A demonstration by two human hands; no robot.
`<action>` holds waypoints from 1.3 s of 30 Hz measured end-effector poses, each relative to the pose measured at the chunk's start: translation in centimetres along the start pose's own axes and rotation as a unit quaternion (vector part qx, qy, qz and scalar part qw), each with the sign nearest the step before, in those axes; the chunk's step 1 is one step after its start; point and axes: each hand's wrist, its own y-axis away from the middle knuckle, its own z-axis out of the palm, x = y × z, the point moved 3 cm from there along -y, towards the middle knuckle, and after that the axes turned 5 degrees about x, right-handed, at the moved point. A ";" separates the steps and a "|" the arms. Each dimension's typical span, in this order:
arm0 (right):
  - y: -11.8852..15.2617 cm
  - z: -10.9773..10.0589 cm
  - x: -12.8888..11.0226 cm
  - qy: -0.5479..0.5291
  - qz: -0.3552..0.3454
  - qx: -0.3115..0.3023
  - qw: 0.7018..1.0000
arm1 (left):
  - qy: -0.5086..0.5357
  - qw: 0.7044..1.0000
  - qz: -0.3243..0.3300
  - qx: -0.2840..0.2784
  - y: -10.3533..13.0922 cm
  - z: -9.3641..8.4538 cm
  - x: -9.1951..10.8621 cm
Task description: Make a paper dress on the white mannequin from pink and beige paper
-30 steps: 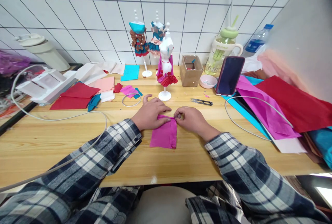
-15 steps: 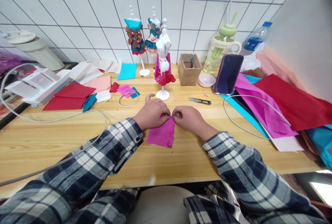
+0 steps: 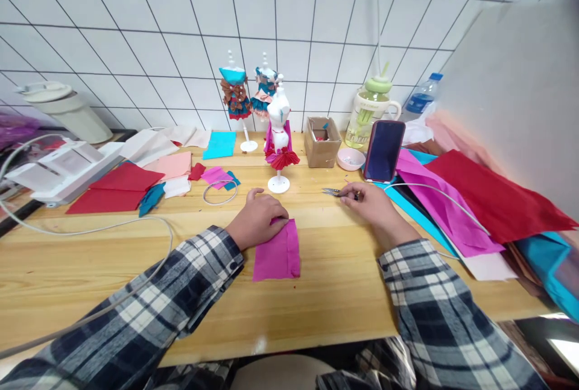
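Our right hand [image 3: 350, 197] has left the magenta fabric rectangle [image 3: 275, 254], before the white mannequin [image 3: 279, 114], and grips black-handled metal snips [image 3: 333, 191] rightward; our left hand [image 3: 259, 219] touches fabric, pinch we cannot tell

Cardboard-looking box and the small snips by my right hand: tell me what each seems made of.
The box looks like matte brown cardboard, from its dull tan sides and thin cut edges. The snips have greyish blades, likely bare metal; the right hand partly covers their dark handle, so its material stays unclear.
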 end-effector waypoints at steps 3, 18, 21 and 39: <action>0.2 0.7 0.6 -0.007 -0.013 -0.060 0.998 | 0.006 1.000 -0.008 -0.004 0.0 0.2 -0.2; 0.1 2.6 -2.8 0.100 -0.037 -0.027 0.994 | 0.022 1.000 -0.012 0.003 0.1 0.5 -0.1; -0.5 3.0 -2.9 0.122 -0.024 -0.037 0.992 | 0.024 1.000 -0.013 0.000 0.1 0.5 0.1; 1.4 5.5 -6.5 -0.034 -0.090 -0.090 0.991 | 0.043 0.998 -0.047 -0.007 -0.1 1.0 0.1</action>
